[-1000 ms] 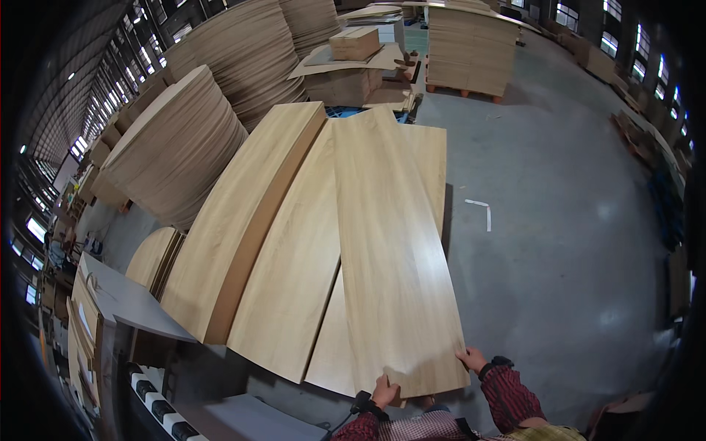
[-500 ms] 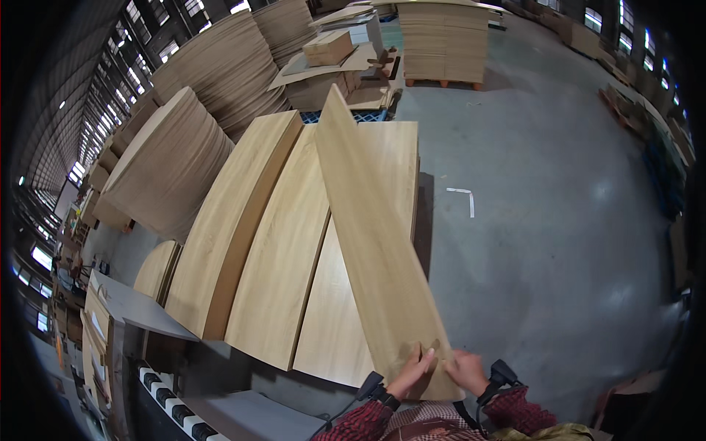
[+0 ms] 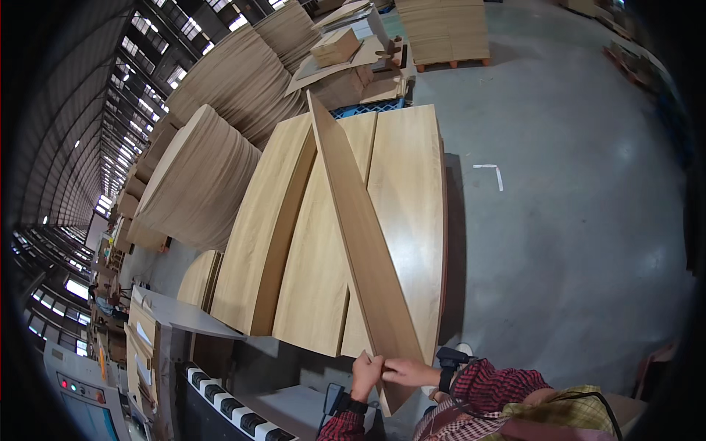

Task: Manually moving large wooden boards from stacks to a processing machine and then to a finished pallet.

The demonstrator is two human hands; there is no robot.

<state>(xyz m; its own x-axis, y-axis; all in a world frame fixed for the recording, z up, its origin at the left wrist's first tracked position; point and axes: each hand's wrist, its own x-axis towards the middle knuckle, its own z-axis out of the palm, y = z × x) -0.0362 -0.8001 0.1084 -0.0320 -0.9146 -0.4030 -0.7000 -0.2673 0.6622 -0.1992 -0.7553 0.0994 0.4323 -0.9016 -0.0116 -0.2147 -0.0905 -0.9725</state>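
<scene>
A long wood-grain board [image 3: 365, 246] slants away from me over stacks of similar boards, its far end toward the left stack [image 3: 257, 242]. My left hand [image 3: 364, 376] is closed around the board's left edge near its close end. My right hand [image 3: 403, 372] reaches across the board's face, its fingers curled at the same edge beside the left hand. The board is tilted on its side, its narrow left edge facing up. Beneath it lie the middle stack [image 3: 309, 279] and the right stack [image 3: 408, 176]; how much it touches them I cannot tell.
At the lower left is a machine with a black-and-white roller strip [image 3: 228, 406] and a grey metal plate [image 3: 184, 312]. A control panel [image 3: 81, 386] stands further left. Tall stacks of curved panels [image 3: 195, 184], cardboard [image 3: 334, 84] and a pallet load [image 3: 445, 33] are beyond. Grey floor [image 3: 559, 220] lies right.
The board has turned from lying face up to tilting on its edge. My left hand has shifted to its left edge, and my right hand has crossed over from the right edge.
</scene>
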